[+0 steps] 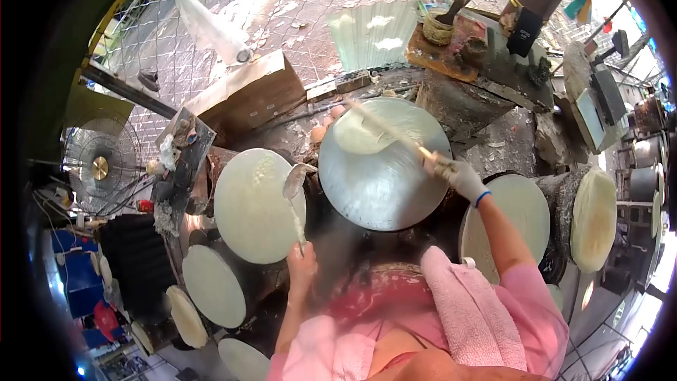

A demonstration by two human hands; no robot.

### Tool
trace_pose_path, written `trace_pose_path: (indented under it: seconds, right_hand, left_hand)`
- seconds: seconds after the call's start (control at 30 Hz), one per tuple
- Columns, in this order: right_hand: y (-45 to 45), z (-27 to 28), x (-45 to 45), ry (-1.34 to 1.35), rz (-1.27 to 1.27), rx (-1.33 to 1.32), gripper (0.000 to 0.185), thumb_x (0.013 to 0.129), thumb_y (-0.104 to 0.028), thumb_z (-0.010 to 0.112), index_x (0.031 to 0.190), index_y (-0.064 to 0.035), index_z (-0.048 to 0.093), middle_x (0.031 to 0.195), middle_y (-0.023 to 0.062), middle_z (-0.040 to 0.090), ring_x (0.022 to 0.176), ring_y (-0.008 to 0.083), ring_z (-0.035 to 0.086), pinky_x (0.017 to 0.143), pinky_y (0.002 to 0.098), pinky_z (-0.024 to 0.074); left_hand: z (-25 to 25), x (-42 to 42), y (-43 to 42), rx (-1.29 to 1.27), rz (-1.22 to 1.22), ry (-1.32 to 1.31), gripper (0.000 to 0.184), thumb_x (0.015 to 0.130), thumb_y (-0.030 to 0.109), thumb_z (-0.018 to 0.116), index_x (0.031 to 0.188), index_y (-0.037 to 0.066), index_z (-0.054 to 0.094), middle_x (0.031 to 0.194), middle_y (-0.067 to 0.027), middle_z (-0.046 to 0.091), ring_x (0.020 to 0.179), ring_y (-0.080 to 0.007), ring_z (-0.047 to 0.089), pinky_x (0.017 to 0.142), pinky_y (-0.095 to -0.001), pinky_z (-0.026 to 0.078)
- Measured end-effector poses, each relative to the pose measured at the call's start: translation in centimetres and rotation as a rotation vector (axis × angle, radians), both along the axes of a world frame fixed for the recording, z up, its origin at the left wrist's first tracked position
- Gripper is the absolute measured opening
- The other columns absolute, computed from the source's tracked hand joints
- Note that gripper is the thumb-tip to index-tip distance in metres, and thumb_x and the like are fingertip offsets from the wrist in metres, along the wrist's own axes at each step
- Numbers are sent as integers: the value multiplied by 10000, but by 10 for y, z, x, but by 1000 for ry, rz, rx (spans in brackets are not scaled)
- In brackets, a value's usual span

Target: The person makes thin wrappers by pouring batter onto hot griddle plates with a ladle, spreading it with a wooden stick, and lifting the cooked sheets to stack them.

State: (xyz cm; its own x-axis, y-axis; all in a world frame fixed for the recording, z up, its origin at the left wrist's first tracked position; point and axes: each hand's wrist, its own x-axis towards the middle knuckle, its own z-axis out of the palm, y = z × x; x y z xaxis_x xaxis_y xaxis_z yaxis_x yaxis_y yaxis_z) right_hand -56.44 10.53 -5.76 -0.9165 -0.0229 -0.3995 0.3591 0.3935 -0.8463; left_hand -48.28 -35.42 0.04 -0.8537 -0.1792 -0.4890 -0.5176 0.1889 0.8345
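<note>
My left hand (pixel 302 265) is closed round the handle of a ladle (pixel 295 182), whose batter-coated bowl is at the right edge of a griddle covered with pale batter (pixel 257 206). In my right hand (pixel 457 176), which wears a whitish glove, is a long wooden spreader (pixel 395 134). It reaches up and left across the round metal griddle (pixel 384 194) in the centre. A patch of wet batter (pixel 363 130) lies on that griddle's upper left part, under the spreader. Another batter-covered griddle (pixel 518 212) sits below my right forearm.
More round griddles with pale sheets stand at the lower left (pixel 214 286) and right (pixel 594 219). A fan (pixel 101 168) is at the far left. Behind are a cardboard box (pixel 247 95), wire fence and a ledge with a jar (pixel 438 28).
</note>
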Motion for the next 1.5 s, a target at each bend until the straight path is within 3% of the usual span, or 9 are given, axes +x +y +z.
trace_pose_path:
  seconds: [0.17,0.5,0.63,0.73,0.9,1.13,1.3,1.37,1.5]
  right_hand:
    - [-17,4,-1,-319,173,-68,366,968,-304,612,1246,-70,653,782,-28,640,613,72,512,569,253,444]
    - [22,-11,-53,-159,235,-90,308,938,-303,642,1085,-42,714,743,-17,625,601,72,497,559,248,416]
    - [11,1,-19,-399,332,-148,312,912,-341,661,1039,-66,731,648,-33,565,553,65,472,491,234,362]
    - [36,9,-10,-298,196,-179,372,916,-344,663,1205,-111,688,677,-52,570,558,58,445,509,234,377]
    - [31,-19,-54,-8,322,58,409,944,-285,636,1324,-135,611,705,-58,555,562,36,425,499,204,339]
    - [1,23,7,-493,440,-95,345,931,-315,639,1200,-104,684,565,-45,478,473,48,409,418,223,298]
    - [-11,60,107,-603,55,-284,479,874,-219,725,1331,-145,602,671,-68,521,530,39,445,454,203,326]
    - [-45,24,163,-517,-338,-744,558,879,-249,701,1395,-136,518,719,-63,522,507,62,427,446,201,330]
    - [-156,15,159,-480,-373,-1148,310,950,-295,614,1180,-87,616,739,-41,545,546,60,446,483,195,369]
  left_hand:
    - [-9,18,-3,-2,72,-46,198,989,203,543,855,85,456,586,16,428,383,-81,375,343,-247,318]
    - [-19,-3,-12,-81,20,-16,230,982,219,528,856,28,518,633,5,504,508,-53,461,431,-248,365]
    - [-69,-43,-25,-544,-221,323,202,952,189,569,886,17,486,592,-84,495,470,-228,484,466,-378,410]
    - [-47,-84,-3,-673,-350,240,222,939,199,569,917,-18,524,788,-276,612,742,-496,582,646,-502,473]
    - [-58,-112,6,-839,-542,277,218,937,212,576,962,5,512,815,-265,641,787,-465,621,673,-540,490]
    - [-9,-24,-12,-974,-767,148,212,938,204,554,1007,14,492,801,-257,647,778,-476,629,688,-544,510]
    - [-23,44,-17,-902,-903,101,191,938,212,537,939,34,468,713,-240,637,660,-450,638,575,-553,509]
    - [-27,54,-13,-782,-943,130,201,942,225,539,950,34,479,700,-266,625,654,-452,632,556,-550,497]
    - [-3,21,-30,-551,-968,184,215,945,232,556,969,29,488,727,-281,614,708,-480,607,591,-541,477]
